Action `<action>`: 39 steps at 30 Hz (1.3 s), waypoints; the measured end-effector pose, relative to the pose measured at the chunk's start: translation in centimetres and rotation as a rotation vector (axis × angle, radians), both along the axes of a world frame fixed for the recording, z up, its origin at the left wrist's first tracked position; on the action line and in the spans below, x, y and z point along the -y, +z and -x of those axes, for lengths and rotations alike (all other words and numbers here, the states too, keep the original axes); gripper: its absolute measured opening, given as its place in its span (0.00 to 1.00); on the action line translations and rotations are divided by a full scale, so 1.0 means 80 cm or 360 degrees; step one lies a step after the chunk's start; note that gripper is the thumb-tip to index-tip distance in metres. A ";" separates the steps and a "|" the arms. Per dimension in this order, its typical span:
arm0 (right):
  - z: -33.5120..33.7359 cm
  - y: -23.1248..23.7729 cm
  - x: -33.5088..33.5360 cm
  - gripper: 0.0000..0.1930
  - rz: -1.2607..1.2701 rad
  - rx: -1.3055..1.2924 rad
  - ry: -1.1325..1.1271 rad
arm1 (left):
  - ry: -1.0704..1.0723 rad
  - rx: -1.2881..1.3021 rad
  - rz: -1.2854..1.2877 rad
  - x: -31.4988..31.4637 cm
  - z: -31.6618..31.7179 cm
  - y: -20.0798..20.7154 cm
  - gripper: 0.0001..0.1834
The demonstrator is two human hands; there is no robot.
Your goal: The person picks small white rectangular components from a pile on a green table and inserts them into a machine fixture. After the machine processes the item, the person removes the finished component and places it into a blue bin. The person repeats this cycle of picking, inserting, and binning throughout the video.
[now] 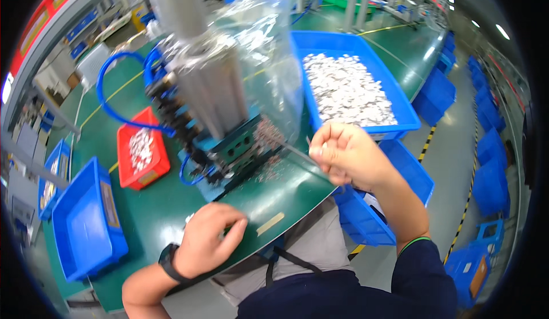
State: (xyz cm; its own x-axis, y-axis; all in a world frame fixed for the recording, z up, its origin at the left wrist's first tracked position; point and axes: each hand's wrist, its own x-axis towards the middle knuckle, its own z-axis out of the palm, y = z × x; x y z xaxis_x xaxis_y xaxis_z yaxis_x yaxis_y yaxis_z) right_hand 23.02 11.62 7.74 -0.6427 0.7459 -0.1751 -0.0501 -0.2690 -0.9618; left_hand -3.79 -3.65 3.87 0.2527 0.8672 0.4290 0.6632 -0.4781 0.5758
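Observation:
In my right hand (pixel 351 153) a thin grey metal stick-like tool (pixel 300 154) is pinched between thumb and fingers. The tool slants toward a heap of small brownish bits (pixel 266 133) at the base of a pneumatic press (pixel 214 84); blur hides its exact kind and whether it touches them. More bits lie scattered on the green table (pixel 309 184). My left hand (pixel 211 239), with a black band at the wrist, rests by the table's near edge in front of the press. Its fingers curl loosely, thumb apart, and nothing shows in it.
Beyond my right hand stands a blue bin (pixel 394 104) full of small white pieces. A red bin (pixel 157 159) with similar pieces and a blue bin (pixel 86 227) are on the left. Clear plastic sheeting (pixel 269 38) hangs beside the press; blue hoses (pixel 102 84) loop left of it.

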 end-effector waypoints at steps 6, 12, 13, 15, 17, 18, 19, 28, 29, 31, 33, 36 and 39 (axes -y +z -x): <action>0.062 -0.041 0.062 0.09 0.0379 -0.0266 0.0380 | 0.0149 0.1391 0.0976 0.006 -0.003 -0.002 0.13; 0.089 -0.055 0.078 0.09 0.0397 -0.0226 0.0494 | 0.0107 0.1528 0.0954 0.007 -0.001 -0.010 0.11; 0.090 -0.058 0.079 0.09 0.0395 -0.0244 0.0491 | 0.0096 0.1508 0.0950 0.007 -0.001 -0.010 0.11; 0.092 -0.064 0.081 0.09 0.0405 -0.0267 0.0489 | 0.0082 0.1502 0.0963 0.006 0.000 -0.011 0.10; 0.094 -0.067 0.081 0.09 0.0429 -0.0278 0.0486 | 0.0083 0.1506 0.0972 0.006 0.001 -0.012 0.10; 0.095 -0.067 0.081 0.09 0.0437 -0.0280 0.0481 | 0.0084 0.1512 0.0978 0.005 0.000 -0.012 0.10; 0.096 -0.067 0.082 0.08 0.0445 -0.0283 0.0475 | 0.0084 0.1519 0.0984 0.005 0.000 -0.012 0.10; 0.093 -0.081 0.084 0.10 0.0559 -0.0242 0.0446 | 0.0121 0.1553 0.1158 0.002 0.005 -0.002 0.09; 0.092 -0.083 0.084 0.10 0.0544 -0.0246 0.0466 | 0.0114 0.1584 0.1144 0.001 0.004 -0.005 0.09; 0.089 -0.083 0.081 0.10 0.0443 -0.0254 0.0486 | 0.0104 0.1649 0.1116 0.001 0.003 -0.014 0.10; 0.089 -0.082 0.077 0.10 0.0340 -0.0230 0.0390 | 0.0115 0.1706 0.1132 0.001 -0.001 -0.016 0.10; 0.097 -0.075 0.059 0.09 0.0294 -0.0203 0.0136 | 0.0072 0.1520 0.1139 0.003 -0.005 -0.022 0.10; 0.104 -0.078 0.040 0.09 0.0287 -0.0230 0.0091 | -0.0030 0.1285 0.1143 0.007 -0.007 -0.034 0.10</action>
